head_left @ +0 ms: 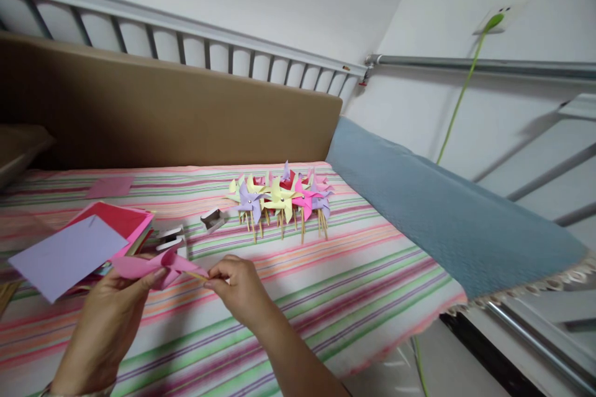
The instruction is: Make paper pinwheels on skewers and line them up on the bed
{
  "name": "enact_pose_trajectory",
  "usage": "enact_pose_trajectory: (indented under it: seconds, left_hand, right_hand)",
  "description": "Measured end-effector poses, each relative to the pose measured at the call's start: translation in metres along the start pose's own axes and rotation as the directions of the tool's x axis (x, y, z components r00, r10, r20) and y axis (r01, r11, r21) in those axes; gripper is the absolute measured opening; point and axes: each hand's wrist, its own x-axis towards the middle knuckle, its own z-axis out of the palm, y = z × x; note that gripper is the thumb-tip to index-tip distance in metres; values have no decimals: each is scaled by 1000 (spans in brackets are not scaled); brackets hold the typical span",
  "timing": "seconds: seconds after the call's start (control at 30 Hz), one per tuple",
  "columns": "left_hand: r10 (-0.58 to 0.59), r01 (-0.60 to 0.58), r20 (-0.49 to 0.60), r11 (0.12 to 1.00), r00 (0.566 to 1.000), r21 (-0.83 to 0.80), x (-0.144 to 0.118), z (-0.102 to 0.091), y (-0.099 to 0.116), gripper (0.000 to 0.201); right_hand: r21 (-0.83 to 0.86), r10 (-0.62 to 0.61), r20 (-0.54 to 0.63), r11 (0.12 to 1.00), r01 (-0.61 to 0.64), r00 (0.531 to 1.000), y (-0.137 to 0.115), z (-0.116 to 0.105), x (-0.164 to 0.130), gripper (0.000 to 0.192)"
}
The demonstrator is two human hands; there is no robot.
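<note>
A pink paper pinwheel is held above the striped cloth at the lower left. My left hand closes on its folded paper head, thumb on the near side. The fingers of my right hand pinch the thin wooden stick that comes out of the pinwheel to the right. The far end of the stick is hidden by those fingers. Beyond my hands lies a cluster of finished pinwheels in purple, yellow, pink and red, their sticks pointing toward me.
Left of my hands is a stack of coloured paper sheets, a purple sheet on top. Small open boxes lie beside it. A pink sheet rests farther back. A brown board and blue padding border the striped cloth.
</note>
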Motion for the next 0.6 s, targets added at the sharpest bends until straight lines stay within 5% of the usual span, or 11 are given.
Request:
enact_pose_trajectory:
  seconds: [0.4, 0.6]
  left_hand:
    - [14, -14, -25, 1000, 1000, -8, 1, 0, 0, 18]
    - [45, -41, -46, 995, 998, 91, -1, 10, -1, 46]
  right_hand:
    - [-46, 22, 33, 999, -21, 999, 2, 6, -1, 9]
    - [-43, 79, -44, 996, -81, 996, 19, -2, 2, 7]
